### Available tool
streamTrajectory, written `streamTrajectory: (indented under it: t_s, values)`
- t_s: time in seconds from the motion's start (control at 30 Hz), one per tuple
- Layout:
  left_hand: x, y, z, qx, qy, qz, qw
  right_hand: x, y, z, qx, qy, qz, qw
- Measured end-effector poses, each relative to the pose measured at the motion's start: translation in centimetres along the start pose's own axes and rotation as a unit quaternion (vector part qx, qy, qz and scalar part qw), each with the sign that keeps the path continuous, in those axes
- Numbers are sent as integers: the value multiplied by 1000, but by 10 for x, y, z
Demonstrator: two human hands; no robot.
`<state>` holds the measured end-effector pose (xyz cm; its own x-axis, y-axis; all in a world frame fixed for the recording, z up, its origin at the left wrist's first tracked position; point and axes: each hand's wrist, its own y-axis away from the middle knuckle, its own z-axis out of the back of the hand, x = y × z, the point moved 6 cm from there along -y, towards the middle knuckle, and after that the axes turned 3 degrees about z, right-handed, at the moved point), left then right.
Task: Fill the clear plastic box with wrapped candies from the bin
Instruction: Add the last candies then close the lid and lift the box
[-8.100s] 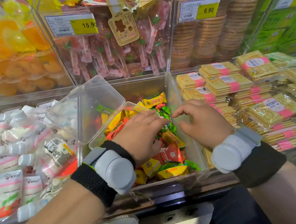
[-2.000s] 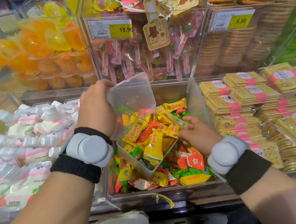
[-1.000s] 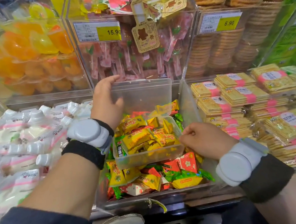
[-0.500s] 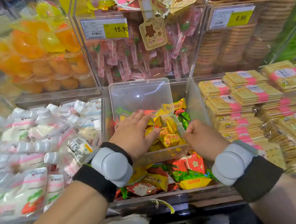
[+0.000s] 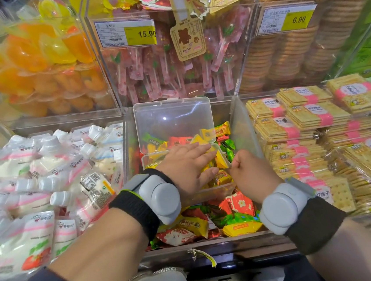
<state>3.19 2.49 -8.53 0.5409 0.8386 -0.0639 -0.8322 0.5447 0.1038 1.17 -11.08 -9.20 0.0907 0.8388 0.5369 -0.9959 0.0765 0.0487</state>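
Note:
The clear plastic box [image 5: 210,193] rests on the wrapped candies [image 5: 234,217] inside the middle bin [image 5: 245,129]. Its hinged lid [image 5: 173,122] stands upright at the back. Yellow and orange wrapped candies fill the box. My left hand [image 5: 188,166] lies flat on top of those candies, fingers spread, pressing down. My right hand [image 5: 251,174] is at the box's right edge with fingers curled; whether it grips the rim I cannot tell.
Left of the bin lie white drink pouches [image 5: 46,177]. To the right are stacked cracker packs [image 5: 316,131]. Behind stand clear bins of orange jelly cups [image 5: 40,71], pink lollipops [image 5: 173,73] and round biscuits [image 5: 290,56], with price tags on front.
My left hand let go of the lid, which now stands upright, and came down flat on the candies in the box. The box sits level; my right hand stays at its right edge.

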Motion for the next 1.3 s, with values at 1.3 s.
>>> streamTrajectory:
  t_s: [1.3]
  values:
    - [71,37,16,-362,526,243,731,6,-55,-15,73,-470,-40,879]
